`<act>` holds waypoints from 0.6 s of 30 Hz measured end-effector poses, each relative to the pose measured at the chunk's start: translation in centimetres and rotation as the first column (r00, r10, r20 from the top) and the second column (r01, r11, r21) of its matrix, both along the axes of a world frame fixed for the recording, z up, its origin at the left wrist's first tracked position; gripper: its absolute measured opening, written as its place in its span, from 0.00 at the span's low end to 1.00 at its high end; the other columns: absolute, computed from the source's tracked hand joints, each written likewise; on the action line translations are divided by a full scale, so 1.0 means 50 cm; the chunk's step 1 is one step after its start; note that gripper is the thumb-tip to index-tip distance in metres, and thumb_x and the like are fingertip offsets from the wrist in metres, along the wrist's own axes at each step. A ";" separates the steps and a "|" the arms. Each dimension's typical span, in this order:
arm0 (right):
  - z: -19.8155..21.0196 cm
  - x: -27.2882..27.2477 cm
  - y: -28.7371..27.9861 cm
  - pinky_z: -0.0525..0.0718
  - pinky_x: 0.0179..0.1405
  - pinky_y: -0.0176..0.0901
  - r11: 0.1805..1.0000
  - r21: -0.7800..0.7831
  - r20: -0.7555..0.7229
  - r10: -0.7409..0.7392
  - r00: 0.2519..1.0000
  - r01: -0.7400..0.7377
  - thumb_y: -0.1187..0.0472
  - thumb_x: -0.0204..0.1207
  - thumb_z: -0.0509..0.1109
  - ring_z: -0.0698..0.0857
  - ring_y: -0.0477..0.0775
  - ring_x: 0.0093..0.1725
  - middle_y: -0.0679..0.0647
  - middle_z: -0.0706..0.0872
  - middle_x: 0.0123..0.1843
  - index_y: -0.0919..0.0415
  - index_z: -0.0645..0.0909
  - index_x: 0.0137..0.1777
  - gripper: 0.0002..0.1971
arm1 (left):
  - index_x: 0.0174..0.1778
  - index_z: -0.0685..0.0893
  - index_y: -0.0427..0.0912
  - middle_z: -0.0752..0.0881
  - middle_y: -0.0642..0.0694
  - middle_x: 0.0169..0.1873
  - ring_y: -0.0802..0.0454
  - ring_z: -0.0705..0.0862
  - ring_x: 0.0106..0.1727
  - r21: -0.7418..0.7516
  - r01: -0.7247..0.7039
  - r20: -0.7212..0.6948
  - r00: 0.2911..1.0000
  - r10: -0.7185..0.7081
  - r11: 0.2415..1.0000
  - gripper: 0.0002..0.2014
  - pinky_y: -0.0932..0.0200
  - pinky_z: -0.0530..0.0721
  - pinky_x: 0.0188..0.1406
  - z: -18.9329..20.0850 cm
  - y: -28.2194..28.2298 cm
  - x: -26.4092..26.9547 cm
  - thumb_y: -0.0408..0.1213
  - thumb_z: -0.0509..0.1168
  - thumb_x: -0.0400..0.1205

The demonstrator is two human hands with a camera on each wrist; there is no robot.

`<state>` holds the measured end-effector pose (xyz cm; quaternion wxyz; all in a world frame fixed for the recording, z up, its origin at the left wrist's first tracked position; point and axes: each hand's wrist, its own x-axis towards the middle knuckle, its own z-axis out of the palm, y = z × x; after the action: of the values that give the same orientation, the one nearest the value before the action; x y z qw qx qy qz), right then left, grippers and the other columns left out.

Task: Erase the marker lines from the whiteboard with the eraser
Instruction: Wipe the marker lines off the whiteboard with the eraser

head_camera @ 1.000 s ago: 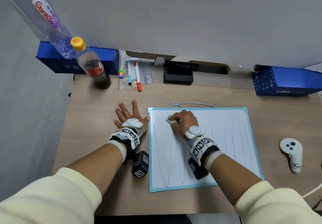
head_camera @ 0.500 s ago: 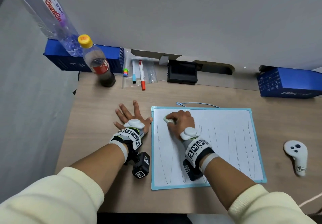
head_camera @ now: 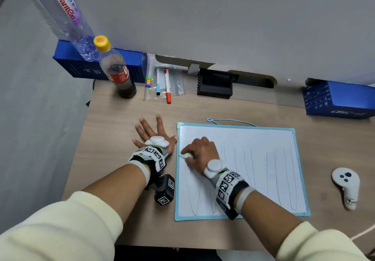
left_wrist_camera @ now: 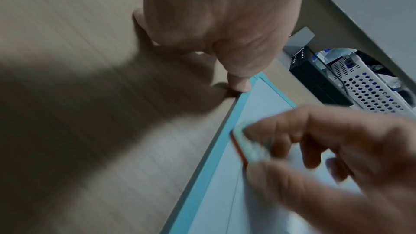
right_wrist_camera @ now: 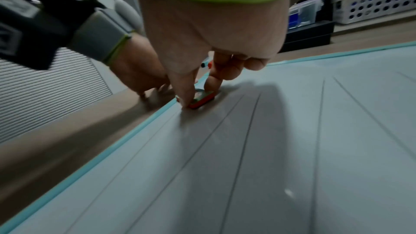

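Note:
A whiteboard (head_camera: 263,138) with a light blue frame lies flat on the wooden desk, and thin marker loops (head_camera: 274,179) run down its lower part. My right hand (head_camera: 199,149) pinches a small flat eraser (head_camera: 185,155) with a red underside (right_wrist_camera: 201,100) and holds it on the board close to the left frame. My left hand (head_camera: 154,136) lies flat on the desk, fingers spread, its thumb tip (left_wrist_camera: 239,84) touching the board's left edge (left_wrist_camera: 227,131).
Along the back stand a cola bottle (head_camera: 116,71), a clear water bottle (head_camera: 65,17), a bag of markers (head_camera: 164,84), a black device (head_camera: 215,83) and two blue boxes (head_camera: 341,100). A white controller (head_camera: 346,186) lies right of the board.
My right hand has slid the eraser left and a little toward me, from near the board's upper middle-left to its left frame. The left hand has stayed put.

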<state>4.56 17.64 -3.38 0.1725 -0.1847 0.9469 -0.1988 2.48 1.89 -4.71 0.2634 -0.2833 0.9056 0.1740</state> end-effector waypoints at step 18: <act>-0.007 -0.008 0.052 0.73 0.39 0.46 0.990 0.011 -0.007 -0.138 0.990 0.138 0.57 0.65 0.74 0.79 0.59 0.45 0.50 0.87 0.43 0.44 0.89 0.45 0.09 | 0.85 0.36 0.63 0.32 0.39 0.84 0.37 0.34 0.85 -0.025 -0.002 0.007 1.000 0.003 1.000 0.49 0.25 0.48 0.78 -0.001 0.007 -0.003 0.70 0.59 0.77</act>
<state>4.16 20.25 -3.74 0.1566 -0.1185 0.9590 -0.2044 2.33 2.24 -4.75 0.2627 -0.2882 0.9065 0.1622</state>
